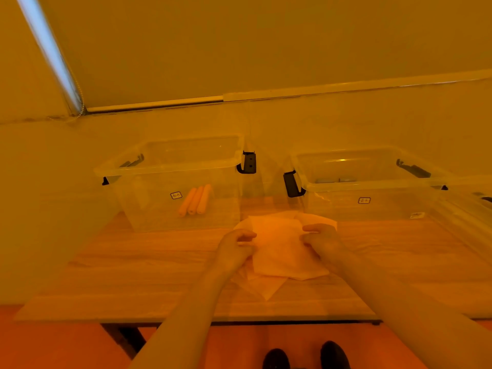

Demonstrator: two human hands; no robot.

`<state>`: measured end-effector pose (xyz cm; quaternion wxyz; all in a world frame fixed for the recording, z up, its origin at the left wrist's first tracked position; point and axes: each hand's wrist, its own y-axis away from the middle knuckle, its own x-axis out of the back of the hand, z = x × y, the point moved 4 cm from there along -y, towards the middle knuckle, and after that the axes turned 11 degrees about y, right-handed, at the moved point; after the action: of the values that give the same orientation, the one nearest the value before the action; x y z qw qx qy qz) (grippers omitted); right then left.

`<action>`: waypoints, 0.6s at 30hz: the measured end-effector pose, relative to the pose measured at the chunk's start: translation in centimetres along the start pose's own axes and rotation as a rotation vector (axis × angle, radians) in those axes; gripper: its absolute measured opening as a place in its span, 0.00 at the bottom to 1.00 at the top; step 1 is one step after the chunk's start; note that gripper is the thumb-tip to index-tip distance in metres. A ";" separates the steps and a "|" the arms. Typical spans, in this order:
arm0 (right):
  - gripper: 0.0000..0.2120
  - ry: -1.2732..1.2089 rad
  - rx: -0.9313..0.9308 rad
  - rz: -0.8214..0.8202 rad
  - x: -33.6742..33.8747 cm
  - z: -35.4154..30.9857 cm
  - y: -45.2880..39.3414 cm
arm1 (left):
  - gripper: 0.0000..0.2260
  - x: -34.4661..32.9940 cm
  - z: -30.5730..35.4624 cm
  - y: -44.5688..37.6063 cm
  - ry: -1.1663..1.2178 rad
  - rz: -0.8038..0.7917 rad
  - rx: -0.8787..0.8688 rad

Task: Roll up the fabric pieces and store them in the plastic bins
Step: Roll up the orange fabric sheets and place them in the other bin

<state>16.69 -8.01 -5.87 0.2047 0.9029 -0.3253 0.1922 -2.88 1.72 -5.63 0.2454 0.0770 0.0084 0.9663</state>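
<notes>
I see the long pale wood-grain surface (pixel 133 262) running left to right, set against a plain wall. On its far side stand two clear plastic bins with black clip handles. The left bin (pixel 170 166) already holds three rolled orange fabric tubes (pixel 195 199) lying side by side against its near wall, so I judge part of the job is done. The right bin (pixel 372 179) shows only something dark and unclear near its floor; I cannot tell what.

Between the bins and slightly nearer lies the loose stack of pale square fabric pieces (pixel 279 251), fanned at odd angles, corners poking out near and far. My left hand (pixel 235 245) pinches the left edge of the top piece; my right hand (pixel 320 239) pinches its right edge, the two hands held apart across the sheet. I read this as squaring up the top piece to start a roll, keeping it taut so it separates from those under it.

The sheets beneath may drag along. The bins' near walls stand just beyond the stack, and black shoes (pixel 306 355) show below.
</notes>
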 end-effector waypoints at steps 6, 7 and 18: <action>0.18 0.091 -0.016 -0.020 0.3 0.4 0.1 | 0.14 0.1 -0.8 -0.4 0.002 0.006 0.011; 0.18 0.108 -0.015 -0.016 0.4 0.4 0.0 | 0.15 0.1 -0.9 -0.4 0.007 0.008 0.015; 0.11 0.263 0.171 0.057 0.4 0.6 0.7 | 0.18 0.1 0.0 0.0 0.016 0.056 -0.055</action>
<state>16.57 -9.00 -5.99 0.1623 0.8746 -0.3037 0.3414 -2.93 1.72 -5.58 0.2201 0.0628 -0.0182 0.9733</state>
